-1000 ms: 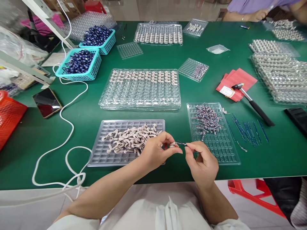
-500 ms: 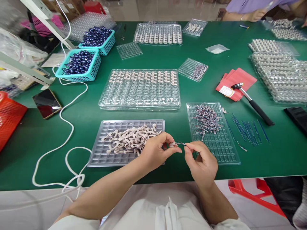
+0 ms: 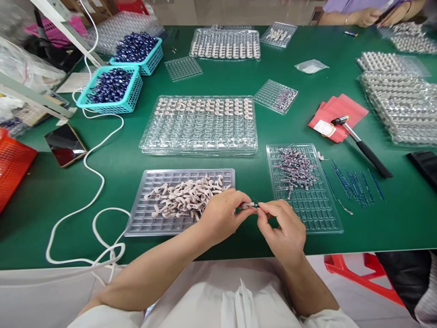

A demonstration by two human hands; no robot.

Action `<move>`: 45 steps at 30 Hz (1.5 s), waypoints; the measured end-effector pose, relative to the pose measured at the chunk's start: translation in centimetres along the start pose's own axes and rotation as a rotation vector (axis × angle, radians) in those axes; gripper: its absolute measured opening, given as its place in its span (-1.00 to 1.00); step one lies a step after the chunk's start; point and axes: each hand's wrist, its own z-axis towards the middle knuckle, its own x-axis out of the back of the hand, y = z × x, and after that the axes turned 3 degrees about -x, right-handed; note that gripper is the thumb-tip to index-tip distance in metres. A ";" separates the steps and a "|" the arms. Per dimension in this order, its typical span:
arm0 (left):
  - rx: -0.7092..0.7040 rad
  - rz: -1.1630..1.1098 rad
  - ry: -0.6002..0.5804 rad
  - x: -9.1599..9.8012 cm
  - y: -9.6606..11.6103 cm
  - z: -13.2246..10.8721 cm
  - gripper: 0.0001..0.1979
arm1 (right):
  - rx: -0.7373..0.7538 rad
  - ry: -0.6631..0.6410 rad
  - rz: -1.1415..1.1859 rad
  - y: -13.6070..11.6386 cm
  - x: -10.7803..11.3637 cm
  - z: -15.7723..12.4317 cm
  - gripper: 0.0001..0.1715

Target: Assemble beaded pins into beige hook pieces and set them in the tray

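Note:
Between thumb and fingers, my left hand (image 3: 223, 214) pinches a pale earbud housing (image 3: 246, 206) with thin dark wires at its tip. Close against it, my right hand (image 3: 285, 228) pinches a small wired part (image 3: 256, 205), mostly covered by the fingertips. The two held pieces meet or nearly meet; I cannot tell whether one sits inside the other. Left of my hands, a grey tray (image 3: 139, 218) bears a heap of pale earbud housings (image 3: 184, 196). On the right, a clear tray (image 3: 321, 218) carries a pile of small wired parts (image 3: 296, 166).
Beyond lies a clear blister tray (image 3: 198, 134) partly filled with earbud pieces. Dark blue shiny pieces fill turquoise baskets (image 3: 131, 98) at left. A hammer (image 3: 367, 152) rests on red bags (image 3: 351, 109). A white cable (image 3: 100, 177), phone (image 3: 65, 145) and co-worker's hands (image 3: 370, 17) are around.
My right hand has moved slightly left toward my left hand, closing the gap between the wired part and the earbud housing. The co-worker's hands have come closer together.

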 end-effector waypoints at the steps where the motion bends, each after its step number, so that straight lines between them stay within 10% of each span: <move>1: -0.015 0.011 0.005 0.0 0.0 0.0 -0.84 | 0.012 -0.005 -0.003 0.0 0.0 0.1 -0.74; 22: -0.123 0.009 -0.065 -0.3 -0.7 0.0 -0.82 | 0.007 -0.196 0.036 0.6 0.2 -0.1 -0.70; 33: 0.491 -0.542 -0.363 2.3 0.8 1.2 -0.79 | -0.103 -0.150 0.161 0.4 0.8 0.4 -0.77; 45: 0.493 -0.743 -0.291 2.4 0.8 1.0 -0.80 | -0.208 -0.104 0.337 0.7 1.1 -0.2 -0.69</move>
